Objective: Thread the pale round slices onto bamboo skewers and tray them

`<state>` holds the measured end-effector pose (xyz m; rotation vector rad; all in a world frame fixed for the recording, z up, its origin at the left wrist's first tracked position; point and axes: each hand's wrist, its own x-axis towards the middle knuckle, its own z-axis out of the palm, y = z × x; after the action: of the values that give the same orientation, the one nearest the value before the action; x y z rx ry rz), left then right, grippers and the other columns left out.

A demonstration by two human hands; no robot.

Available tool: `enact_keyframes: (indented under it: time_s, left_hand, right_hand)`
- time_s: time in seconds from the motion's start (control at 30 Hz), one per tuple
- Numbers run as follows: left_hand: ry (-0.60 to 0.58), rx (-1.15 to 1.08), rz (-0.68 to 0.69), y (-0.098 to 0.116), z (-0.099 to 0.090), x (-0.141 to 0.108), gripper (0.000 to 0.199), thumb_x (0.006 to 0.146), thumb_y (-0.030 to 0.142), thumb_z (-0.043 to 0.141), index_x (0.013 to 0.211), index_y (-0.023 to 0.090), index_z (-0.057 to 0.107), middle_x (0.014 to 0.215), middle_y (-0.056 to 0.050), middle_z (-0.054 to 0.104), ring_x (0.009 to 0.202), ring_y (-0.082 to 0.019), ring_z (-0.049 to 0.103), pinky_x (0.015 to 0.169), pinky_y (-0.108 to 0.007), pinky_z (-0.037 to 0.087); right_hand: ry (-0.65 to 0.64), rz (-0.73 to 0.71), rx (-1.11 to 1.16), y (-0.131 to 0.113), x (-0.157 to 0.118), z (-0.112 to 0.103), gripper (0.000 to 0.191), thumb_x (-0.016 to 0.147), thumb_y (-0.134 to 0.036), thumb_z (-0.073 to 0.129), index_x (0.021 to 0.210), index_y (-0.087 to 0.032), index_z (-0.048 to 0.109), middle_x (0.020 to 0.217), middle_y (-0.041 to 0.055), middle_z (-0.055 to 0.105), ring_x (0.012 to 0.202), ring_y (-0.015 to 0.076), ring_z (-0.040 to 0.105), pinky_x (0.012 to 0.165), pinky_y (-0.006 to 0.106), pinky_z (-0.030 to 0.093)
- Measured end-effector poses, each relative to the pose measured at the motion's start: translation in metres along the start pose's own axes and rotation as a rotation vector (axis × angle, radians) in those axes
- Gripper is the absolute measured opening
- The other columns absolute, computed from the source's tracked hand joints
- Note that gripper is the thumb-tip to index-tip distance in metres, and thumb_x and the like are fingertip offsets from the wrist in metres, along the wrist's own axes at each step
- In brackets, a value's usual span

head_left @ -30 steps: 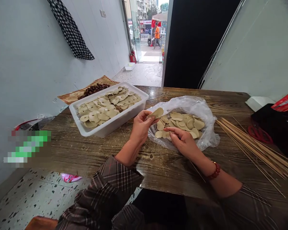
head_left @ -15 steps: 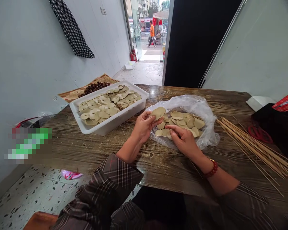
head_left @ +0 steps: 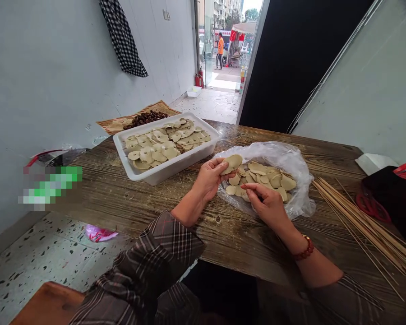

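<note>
Left hand (head_left: pixel 211 178): thumb and fingers grasp a pale flat slice (head_left: pixel 233 163). From there, the right hand (head_left: pixel 265 201), at four o'clock, pinches what seems a thin skewer (head_left: pixel 242 185), too fine to be sure. Loose slices (head_left: pixel 257 168) fill a plastic bag (head_left: pixel 302 192) at three; a white tray (head_left: pixel 182 163) of skewered slices (head_left: pixel 159 152), ten.
</note>
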<state>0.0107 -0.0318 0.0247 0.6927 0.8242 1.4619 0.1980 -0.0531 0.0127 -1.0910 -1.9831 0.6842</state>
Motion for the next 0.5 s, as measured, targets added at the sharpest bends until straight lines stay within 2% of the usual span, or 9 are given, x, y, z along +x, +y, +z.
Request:
enact_keyframes:
  time_s: [0.23, 0.5]
  left_hand:
    - [-0.009, -0.004, -0.024, -0.0014, 0.0013, -0.0011, 0.034, 0.066, 0.028, 0.085, 0.086, 0.010, 0.064, 0.079, -0.008, 0.072, 0.071, -0.021, 0.074, 0.066, -0.028, 0.059]
    - [-0.011, 0.016, -0.033, -0.0046, 0.0042, -0.0037, 0.030, 0.067, 0.026, 0.084, 0.085, 0.010, 0.065, 0.077, -0.007, 0.072, 0.069, -0.020, 0.073, 0.063, -0.027, 0.058]
  right_hand:
    - [0.019, -0.001, 0.017, 0.0022, -0.0009, -0.0004, 0.029, 0.090, -0.032, 0.052, 0.099, -0.016, 0.076, 0.077, 0.0052, 0.075, 0.056, 0.0139, 0.057, 0.055, 0.026, 0.044]
    - [0.011, -0.018, -0.018, 0.0011, 0.0003, -0.0005, 0.030, 0.091, -0.031, 0.052, 0.100, -0.016, 0.076, 0.068, 0.0035, 0.071, 0.056, 0.0148, 0.059, 0.055, 0.026, 0.044]
